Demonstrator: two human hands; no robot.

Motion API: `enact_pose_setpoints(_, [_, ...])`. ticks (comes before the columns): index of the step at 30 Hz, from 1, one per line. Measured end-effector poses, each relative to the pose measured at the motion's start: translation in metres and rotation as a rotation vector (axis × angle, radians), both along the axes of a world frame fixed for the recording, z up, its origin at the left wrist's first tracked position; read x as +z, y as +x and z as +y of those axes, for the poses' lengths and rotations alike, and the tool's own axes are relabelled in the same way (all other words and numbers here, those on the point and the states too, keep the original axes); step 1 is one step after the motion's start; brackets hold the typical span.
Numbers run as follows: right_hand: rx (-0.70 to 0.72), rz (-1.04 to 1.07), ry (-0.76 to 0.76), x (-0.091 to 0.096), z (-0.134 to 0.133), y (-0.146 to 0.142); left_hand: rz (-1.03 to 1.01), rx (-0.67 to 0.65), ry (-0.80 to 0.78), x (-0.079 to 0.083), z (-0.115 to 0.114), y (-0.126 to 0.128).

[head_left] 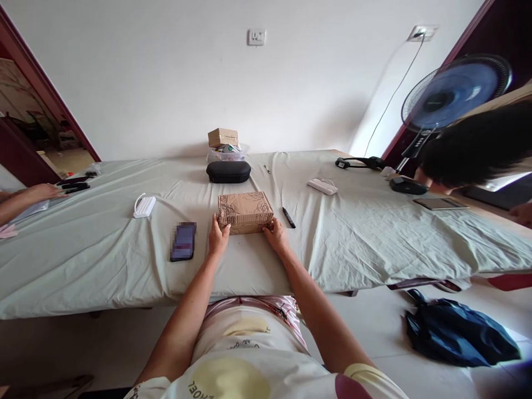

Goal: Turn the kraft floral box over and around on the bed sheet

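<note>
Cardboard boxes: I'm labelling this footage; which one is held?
The swirl-patterned cardboard box, between left hand and right hand; the other cardboard box sits untouched near the wall.

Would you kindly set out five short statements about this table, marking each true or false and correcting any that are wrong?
1. The left hand and right hand both touch the patterned cardboard box. True.
2. A black marker lies to the right of that box. True.
3. The right hand holds the black marker. False: the marker lies on the cloth, apart from the hand.
4. A phone lies to the left of the patterned cardboard box. True.
5. The phone rests on top of the patterned cardboard box. False: it lies on the cloth.
</note>
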State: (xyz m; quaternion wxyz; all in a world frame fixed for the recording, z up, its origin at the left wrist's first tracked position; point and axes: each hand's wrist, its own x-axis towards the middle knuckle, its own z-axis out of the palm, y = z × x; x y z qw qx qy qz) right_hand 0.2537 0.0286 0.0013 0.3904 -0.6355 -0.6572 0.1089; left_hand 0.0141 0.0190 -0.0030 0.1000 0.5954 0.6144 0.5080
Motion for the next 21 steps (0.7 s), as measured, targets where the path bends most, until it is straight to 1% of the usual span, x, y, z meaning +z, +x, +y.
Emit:
enact_pose_setpoints(3, [-0.057,-0.135,-0.079,0.006,-0.006,-0.003,0.138,0.047,-0.177,0.002,-0.003,0.002])
enact_pose_setpoints(5, [-0.080,-0.217,-0.120,0.010,-0.010,-0.004,0.268,0.079,-0.243,0.004,-0.006,0.003])
enact_pose_setpoints(8, [-0.081,-0.262,-0.155,0.014,-0.013,-0.005,0.398,0.136,-0.270,0.007,-0.009,0.003])
enact_pose_setpoints(11, [-0.072,-0.247,-0.154,0.014,-0.012,-0.005,0.424,0.130,-0.285,0.010,-0.011,0.002])
enact_pose_setpoints(14, [-0.070,-0.206,-0.104,0.008,-0.008,-0.003,0.401,0.108,-0.300,0.013,-0.011,0.000])
enact_pose_setpoints(17, [-0.062,-0.120,-0.025,0.000,-0.002,-0.002,0.359,0.105,-0.289,0.014,-0.010,-0.001])
enact_pose_setpoints(21, [-0.025,0.021,0.142,-0.005,0.003,0.000,0.269,0.121,-0.171,0.008,-0.006,-0.002])
